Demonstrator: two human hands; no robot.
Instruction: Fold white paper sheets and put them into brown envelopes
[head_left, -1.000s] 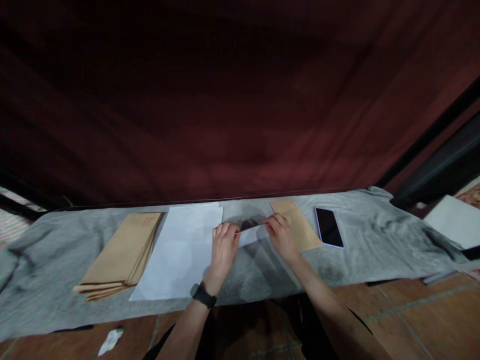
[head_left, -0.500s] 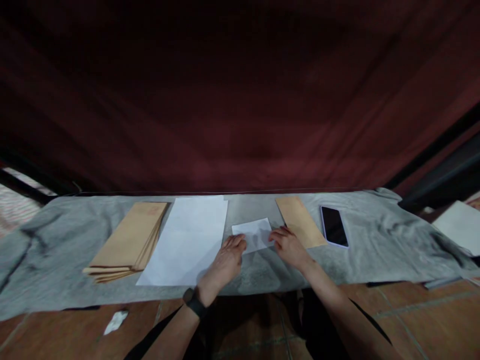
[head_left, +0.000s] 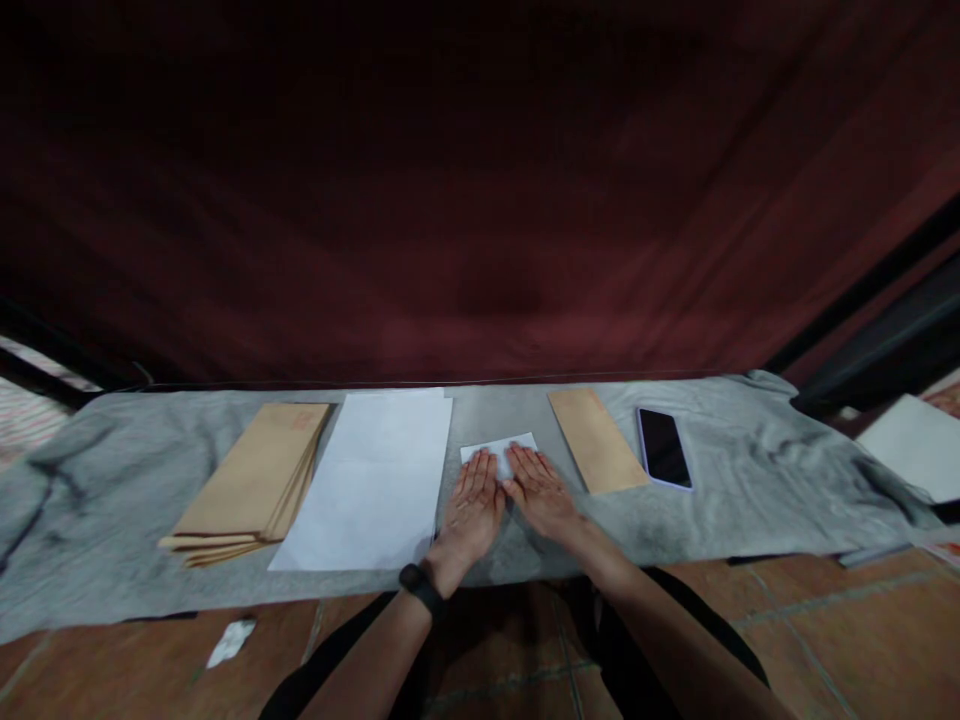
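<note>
A small folded sheet of white paper [head_left: 498,447] lies on the grey cloth in front of me, mostly covered by my hands. My left hand [head_left: 475,508] presses flat on its left part, fingers stretched out. On the right part rests my right hand [head_left: 541,492], also flat, with its thumb close to the left hand. Just to the right is a single brown envelope [head_left: 598,440]. To the left lie larger sheets of white paper [head_left: 371,485], one slightly offset on another.
A stack of brown envelopes [head_left: 247,475] sits at the left. A phone [head_left: 665,448] with a dark screen lies right of the single envelope. The grey cloth [head_left: 757,480] has a front edge above the tiled floor [head_left: 810,620]. A dark red curtain [head_left: 480,250] hangs behind.
Both hands have moved inward and flattened onto the small paper. Before, their fingers were curled at its left and right edges. The paper now shows less of its surface.
</note>
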